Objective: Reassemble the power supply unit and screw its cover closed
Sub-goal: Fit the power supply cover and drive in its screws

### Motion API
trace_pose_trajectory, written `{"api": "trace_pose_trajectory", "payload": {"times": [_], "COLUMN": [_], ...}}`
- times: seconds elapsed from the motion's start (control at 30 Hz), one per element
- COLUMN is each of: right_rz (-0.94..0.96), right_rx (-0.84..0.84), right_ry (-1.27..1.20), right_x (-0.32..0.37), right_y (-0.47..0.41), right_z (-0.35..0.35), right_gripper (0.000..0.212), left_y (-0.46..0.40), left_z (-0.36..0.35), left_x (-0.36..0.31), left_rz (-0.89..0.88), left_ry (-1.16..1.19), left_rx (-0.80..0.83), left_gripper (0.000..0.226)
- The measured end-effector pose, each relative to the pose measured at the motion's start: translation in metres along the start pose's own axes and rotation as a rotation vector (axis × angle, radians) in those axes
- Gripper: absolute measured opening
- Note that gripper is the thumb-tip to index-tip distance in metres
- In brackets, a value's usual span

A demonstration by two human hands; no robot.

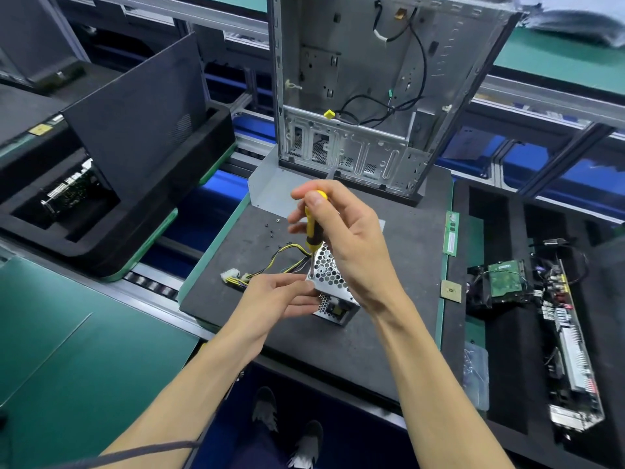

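A small silver power supply unit (329, 275) with a honeycomb grille stands on the dark mat (399, 299). Its yellow and black cables (270, 262) run left to a white connector (230, 275). My right hand (341, 235) grips a yellow-and-black screwdriver (311, 228), held upright with its tip on the unit's upper left corner. My left hand (277, 296) holds the unit's left side, fingertips pinching near the screwdriver tip. Several loose screws (272, 231) lie on the mat behind the hands.
An open grey computer case (372, 96) stands upright at the mat's far edge. A foam tray on the right holds a motherboard (571, 350) and a drive (504, 279). A memory stick (451, 233) and a processor chip (451, 291) lie nearby. A black panel (142, 113) leans on the left.
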State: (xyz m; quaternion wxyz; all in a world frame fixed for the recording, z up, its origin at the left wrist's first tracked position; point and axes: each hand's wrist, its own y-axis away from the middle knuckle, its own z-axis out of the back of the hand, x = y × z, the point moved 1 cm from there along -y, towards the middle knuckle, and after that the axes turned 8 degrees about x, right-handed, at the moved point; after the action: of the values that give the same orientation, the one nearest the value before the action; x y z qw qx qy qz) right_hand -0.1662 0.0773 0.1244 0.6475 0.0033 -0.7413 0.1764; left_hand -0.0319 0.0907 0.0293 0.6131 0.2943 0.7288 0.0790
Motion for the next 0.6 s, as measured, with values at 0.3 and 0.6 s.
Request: {"api": "trace_pose_trajectory", "payload": {"times": [0.3,0.6], "right_rz": [-0.029,-0.012], "right_rx": [0.036,-0.014], "right_ry": [-0.109,-0.092], "right_x": [-0.014,-0.011], "right_y": [-0.004,0.0], "right_z": [-0.004,0.002], "right_gripper": [0.019,0.037], "left_y": [0.002,0.004], "left_z": [-0.003,-0.008], "left_x": [-0.002,-0.005], "left_rz": [-0.008,-0.003], "left_ry": [0.004,-0.005], "left_rx": [0.007,-0.006], "left_gripper": [0.019,0.02]}}
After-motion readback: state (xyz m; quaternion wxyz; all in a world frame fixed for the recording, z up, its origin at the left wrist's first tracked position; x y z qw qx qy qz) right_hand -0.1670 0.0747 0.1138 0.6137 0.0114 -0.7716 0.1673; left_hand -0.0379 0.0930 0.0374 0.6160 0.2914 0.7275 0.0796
